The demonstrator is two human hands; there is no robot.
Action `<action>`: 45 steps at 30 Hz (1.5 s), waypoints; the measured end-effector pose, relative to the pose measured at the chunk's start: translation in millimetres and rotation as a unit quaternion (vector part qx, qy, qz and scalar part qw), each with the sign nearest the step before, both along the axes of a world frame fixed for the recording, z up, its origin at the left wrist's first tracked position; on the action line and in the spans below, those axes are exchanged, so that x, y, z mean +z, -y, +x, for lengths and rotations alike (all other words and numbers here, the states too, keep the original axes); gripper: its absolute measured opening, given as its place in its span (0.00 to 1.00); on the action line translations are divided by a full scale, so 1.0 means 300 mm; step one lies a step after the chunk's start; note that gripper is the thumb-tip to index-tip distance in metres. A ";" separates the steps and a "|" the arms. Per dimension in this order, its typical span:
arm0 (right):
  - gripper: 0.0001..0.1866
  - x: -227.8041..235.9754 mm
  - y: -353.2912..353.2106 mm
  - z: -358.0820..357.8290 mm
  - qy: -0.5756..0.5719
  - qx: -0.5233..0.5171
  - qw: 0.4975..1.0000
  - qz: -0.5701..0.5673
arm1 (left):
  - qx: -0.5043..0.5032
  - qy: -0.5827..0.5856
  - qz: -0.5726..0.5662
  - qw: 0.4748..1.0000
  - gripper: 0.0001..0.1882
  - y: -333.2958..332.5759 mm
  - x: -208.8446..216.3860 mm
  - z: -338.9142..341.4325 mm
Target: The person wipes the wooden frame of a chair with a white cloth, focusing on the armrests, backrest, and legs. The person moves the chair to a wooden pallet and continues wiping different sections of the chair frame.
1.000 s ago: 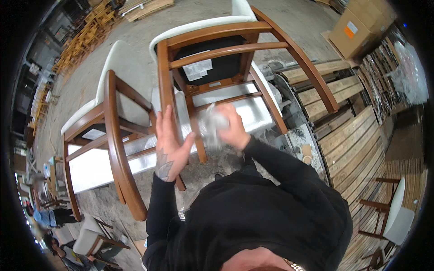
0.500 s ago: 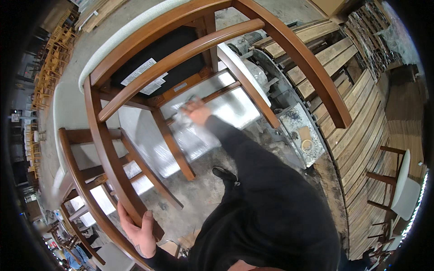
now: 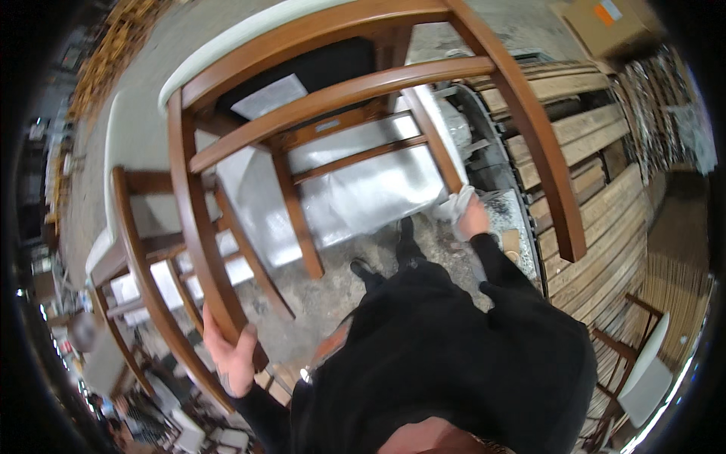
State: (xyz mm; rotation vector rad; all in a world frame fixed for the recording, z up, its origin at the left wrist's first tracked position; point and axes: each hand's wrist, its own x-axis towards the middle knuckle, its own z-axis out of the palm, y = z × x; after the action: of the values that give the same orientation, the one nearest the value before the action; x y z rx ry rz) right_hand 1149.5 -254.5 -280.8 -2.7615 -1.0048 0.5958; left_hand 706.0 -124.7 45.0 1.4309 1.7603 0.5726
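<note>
A brown wooden chair with a pale upholstered seat is tipped so that its black underside and white label face me. At lower left my left hand is wrapped round the lower end of its long left leg. My right hand holds a crumpled whitish cloth against the foot of a thinner leg on the right side. The fingers of that hand are partly hidden by the cloth. A surface covered in shiny plastic film lies beneath the chair.
A second brown chair stands close on the left. Wooden slatted pallets run along the right, with a grey tray beside them. Another pale-seated chair is at lower right. A cardboard box sits at far right.
My right hand has moved right and toward me, from the middle stretcher area to the foot of the right thinner leg, with the cloth. The left hand still grips its leg.
</note>
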 end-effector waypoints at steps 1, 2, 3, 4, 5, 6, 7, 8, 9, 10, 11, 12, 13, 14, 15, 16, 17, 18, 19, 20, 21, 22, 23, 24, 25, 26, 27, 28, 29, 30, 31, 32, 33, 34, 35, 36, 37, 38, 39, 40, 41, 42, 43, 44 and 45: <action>0.24 0.037 -0.044 0.028 0.020 0.000 0.999 0.027 | -0.029 0.013 0.008 0.999 0.39 -0.003 0.003 0.002; 0.20 0.071 -0.120 0.048 0.046 0.018 0.995 0.091 | -0.029 0.012 0.026 0.999 0.38 -0.006 0.004 0.003; 0.22 0.097 -0.222 0.038 -0.004 0.059 0.972 0.228 | -0.027 0.007 0.013 1.000 0.38 -0.007 0.008 0.005; 0.27 0.108 -0.353 -0.010 -0.042 0.109 0.942 0.315 | -0.024 0.000 0.014 1.000 0.38 -0.013 0.011 0.006; 0.32 0.114 -0.490 -0.079 -0.144 0.153 0.903 0.374 | -0.021 0.006 0.019 1.000 0.37 -0.014 0.011 0.010; 0.34 0.108 -0.628 -0.182 -0.105 0.222 0.896 0.371 | -0.031 0.027 0.004 0.999 0.36 -0.020 0.016 0.010; 0.34 0.097 -0.751 -0.292 -0.105 0.275 0.885 0.361 | -0.034 0.040 0.008 0.999 0.35 -0.022 0.014 0.013; 0.34 0.077 -0.878 -0.406 -0.120 0.340 0.883 0.298 | -0.042 0.049 0.015 0.998 0.35 -0.027 0.015 0.016; 0.34 0.056 -0.968 -0.523 -0.111 0.392 0.867 0.287 | -0.055 0.042 0.028 0.997 0.35 -0.028 0.016 0.017; 0.34 0.030 -1.023 -0.631 -0.093 0.441 0.848 0.277 | -0.070 0.031 0.035 0.996 0.35 -0.031 0.018 0.019; 0.33 0.000 -1.028 -0.730 -0.081 0.500 0.832 0.226 | -0.065 0.016 0.031 0.997 0.35 -0.030 0.020 0.020; 0.33 -0.029 -1.009 -0.812 -0.053 0.545 0.826 0.132 | -0.057 0.044 0.015 0.997 0.35 -0.031 0.022 0.022; 0.29 -0.057 -0.944 -0.887 -0.038 0.564 0.817 0.115 | -0.029 0.067 -0.011 0.997 0.35 -0.028 0.027 0.023; 0.24 -0.082 -0.865 -0.959 -0.087 0.563 0.816 0.099 | 0.014 0.080 -0.049 0.996 0.35 -0.026 0.029 0.024; 0.20 -0.109 -0.751 -1.007 -0.106 0.571 0.807 0.107 | 0.006 0.106 -0.055 0.993 0.36 -0.025 0.030 0.023; 0.17 -0.132 -0.637 -1.056 -0.058 0.604 0.788 0.105 | -0.006 0.094 -0.049 0.994 0.35 -0.022 0.029 0.020; 0.16 -0.152 -0.520 -1.089 -0.071 0.614 0.774 0.140 | -0.012 0.083 -0.051 0.995 0.35 -0.022 0.024 0.017; 0.17 -0.167 -0.413 -1.105 -0.098 0.639 0.751 0.134 | -0.017 0.076 -0.042 0.996 0.35 -0.022 0.021 0.009; 0.19 -0.174 -0.330 -1.131 -0.126 0.660 0.730 0.121 | -0.102 0.058 0.044 0.992 0.34 -0.028 0.008 0.005; 0.19 -0.170 -0.244 -1.138 -0.134 0.665 0.722 0.137 | -0.127 0.054 0.078 0.987 0.34 -0.029 0.001 -0.005; 0.18 -0.164 -0.194 -1.130 -0.223 0.679 0.697 0.050 | -0.124 0.059 0.058 0.989 0.35 -0.035 -0.011 -0.011; 0.18 -0.148 -0.152 -1.117 -0.308 0.675 0.668 -0.059 | -0.121 0.056 0.058 0.989 0.36 -0.037 -0.018 -0.021; 0.18 -0.126 -0.138 -1.094 -0.347 0.641 0.682 -0.063 | -0.120 0.053 0.066 0.989 0.38 -0.042 -0.029 -0.026; 0.18 -0.099 -0.142 -1.072 -0.365 0.592 0.711 -0.103 | -0.108 0.041 0.069 0.991 0.38 -0.042 -0.033 -0.033; 0.19 -0.069 -0.158 -1.044 -0.361 0.557 0.748 -0.026 | -0.138 0.092 0.107 0.980 0.37 -0.046 -0.036 -0.038; 0.19 -0.039 -0.196 -1.022 -0.357 0.507 0.781 0.079 | -0.154 0.114 0.097 0.977 0.36 -0.047 -0.036 -0.041; 0.19 -0.010 -0.230 -1.007 -0.348 0.455 0.805 0.153 | -0.144 0.161 0.068 0.974 0.35 -0.044 -0.032 -0.044; 0.20 0.016 -0.286 -1.006 -0.291 0.409 0.836 0.219 | -0.124 0.200 0.019 0.972 0.34 -0.040 -0.027 -0.043; 0.22 0.035 -0.337 -1.007 -0.258 0.385 0.832 0.305 | -0.107 0.247 -0.020 0.963 0.34 -0.036 -0.019 -0.043; 0.24 0.048 -0.384 -1.015 -0.195 0.370 0.824 0.383 | -0.104 0.251 -0.021 0.962 0.33 -0.033 -0.015 -0.038; 0.26 0.055 -0.418 -1.039 -0.156 0.359 0.855 0.339 | -0.103 0.263 -0.015 0.959 0.33 -0.029 -0.011 -0.034; 0.28 0.055 -0.443 -1.063 -0.090 0.327 0.879 0.334 | -0.105 0.289 -0.010 0.952 0.33 -0.028 -0.012 -0.028; 0.28 0.050 -0.451 -1.094 -0.106 0.333 0.903 0.249 | -0.088 0.262 -0.022 0.961 0.34 -0.028 -0.014 -0.026; 0.29 0.044 -0.441 -1.125 -0.113 0.317 0.925 0.177 | -0.098 0.271 -0.012 0.958 0.33 -0.031 -0.021 -0.024; 0.29 0.041 -0.419 -1.152 -0.138 0.307 0.940 0.063 | -0.095 0.275 -0.010 0.957 0.33 -0.035 -0.029 -0.026; 0.28 0.042 -0.390 -1.177 -0.196 0.311 0.928 0.063 | -0.076 0.265 -0.024 0.961 0.33 -0.038 -0.038 -0.032; 0.27 0.051 -0.353 -1.183 -0.262 0.318 0.911 0.015 | -0.112 0.197 0.072 0.971 0.30 -0.046 -0.051 -0.039; 0.27 0.070 -0.330 -1.189 -0.321 0.323 0.889 -0.050 | -0.115 0.184 0.078 0.973 0.30 -0.047 -0.066 -0.047; 0.23 0.104 -0.309 -1.170 -0.499 0.148 0.854 0.007 | -0.128 0.162 0.079 0.975 0.31 -0.054 -0.079 -0.057; 0.22 0.151 -0.317 -1.152 -0.679 -0.049 0.731 0.050 | -0.136 0.148 0.095 0.975 0.32 -0.056 -0.093 -0.065; 0.21 0.212 -0.334 -1.121 -0.745 -0.104 0.649 0.116 | -0.141 0.121 0.123 0.975 0.33 -0.057 -0.107 -0.070; 0.22 0.284 -0.384 -1.093 -0.855 -0.088 0.481 0.172 | -0.168 0.115 0.176 0.963 0.35 -0.057 -0.117 -0.077; 0.25 0.367 -0.450 -1.073 -0.880 -0.108 0.411 0.212 | -0.158 0.096 0.203 0.962 0.36 -0.059 -0.126 -0.077; 0.26 0.451 -0.513 -1.039 -0.900 -0.133 0.358 0.210 | -0.170 0.022 0.277 0.945 0.37 -0.064 -0.129 -0.086; 0.25 0.537 -0.599 -1.040 -0.882 -0.118 0.386 0.243 | -0.151 0.002 0.312 0.938 0.38 -0.070 -0.135 -0.084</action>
State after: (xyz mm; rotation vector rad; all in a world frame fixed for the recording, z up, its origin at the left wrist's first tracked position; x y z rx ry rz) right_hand 837.5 -74.7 -119.9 -0.4724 -0.0137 1.8720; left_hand 680.7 -103.6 4.5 2.0787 1.3617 1.0189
